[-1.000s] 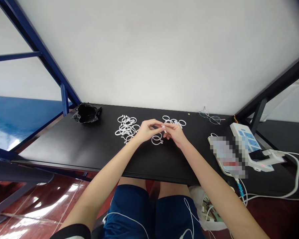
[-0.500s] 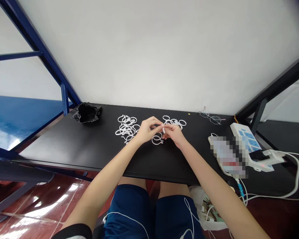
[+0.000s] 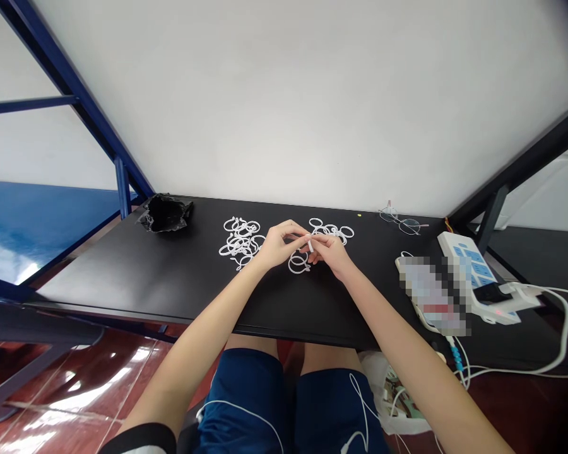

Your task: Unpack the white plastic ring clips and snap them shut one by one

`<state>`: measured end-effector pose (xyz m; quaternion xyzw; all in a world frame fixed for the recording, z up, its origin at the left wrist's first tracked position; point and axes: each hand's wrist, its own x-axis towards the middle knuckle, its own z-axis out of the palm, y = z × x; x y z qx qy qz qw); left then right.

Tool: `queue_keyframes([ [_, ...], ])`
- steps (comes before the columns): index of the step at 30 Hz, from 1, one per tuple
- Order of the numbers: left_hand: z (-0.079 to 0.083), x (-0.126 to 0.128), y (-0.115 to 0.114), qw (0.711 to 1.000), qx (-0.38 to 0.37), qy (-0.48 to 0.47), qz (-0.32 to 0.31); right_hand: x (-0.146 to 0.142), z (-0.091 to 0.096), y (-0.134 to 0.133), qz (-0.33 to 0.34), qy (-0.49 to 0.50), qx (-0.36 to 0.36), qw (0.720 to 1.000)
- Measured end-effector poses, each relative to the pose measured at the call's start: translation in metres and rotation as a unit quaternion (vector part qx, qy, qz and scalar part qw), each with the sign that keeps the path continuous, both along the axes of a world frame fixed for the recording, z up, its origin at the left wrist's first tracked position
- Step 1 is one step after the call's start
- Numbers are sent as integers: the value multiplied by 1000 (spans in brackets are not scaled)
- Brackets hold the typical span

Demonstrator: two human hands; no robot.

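Observation:
Over the black table, my left hand [image 3: 280, 244] and my right hand [image 3: 330, 251] meet fingertip to fingertip. Between their pinched fingers is a white plastic ring [image 3: 311, 246], seen nearly edge-on and partly hidden by the fingers. Just below the hands, white rings [image 3: 298, 267] with small knobbed ends lie on the tabletop. A pile of similar open rings [image 3: 239, 243] is spread to the left of my left hand. Behind my right hand sits another group of rings [image 3: 332, 231], partly covered by it.
A crumpled black plastic bag [image 3: 165, 214] stands at the table's left back. Eyeglasses [image 3: 400, 221] lie by the wall. To the right are a blurred-out phone [image 3: 430, 296] and a power strip [image 3: 473, 261] with cables. Blue metal posts [image 3: 123, 188] frame the left side.
Both hands stay nearly in place, still pinching the white ring. The ring between the fingers has shifted very slightly; the piles look the same.

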<state>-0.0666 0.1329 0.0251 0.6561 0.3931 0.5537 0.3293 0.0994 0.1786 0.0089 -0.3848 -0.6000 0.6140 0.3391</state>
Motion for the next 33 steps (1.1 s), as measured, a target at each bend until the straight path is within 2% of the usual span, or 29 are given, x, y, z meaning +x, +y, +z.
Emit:
queue_keyframes([
  [4,-1,-1,2,1000,-11,2,14,1,0,4,-41,21,33,998],
  [7,-6,-3,5,999,-34,8,41,9,-2,18,-167,62,92,980],
  [9,-11,-6,8,996,-55,32,62,21,-5,31,-279,72,146,946],
  [12,-18,-11,11,989,-77,99,84,41,-15,51,-361,21,176,916],
  [16,-20,-13,9,976,-100,183,66,56,-28,64,-373,-85,179,906],
  [20,-16,-10,4,961,-131,240,31,51,-28,60,-350,-118,183,911],
  [28,-19,-10,5,961,-128,243,22,48,-21,54,-336,-146,175,914],
  [33,-23,-10,8,964,-112,236,42,44,-18,48,-341,-142,227,901],
])
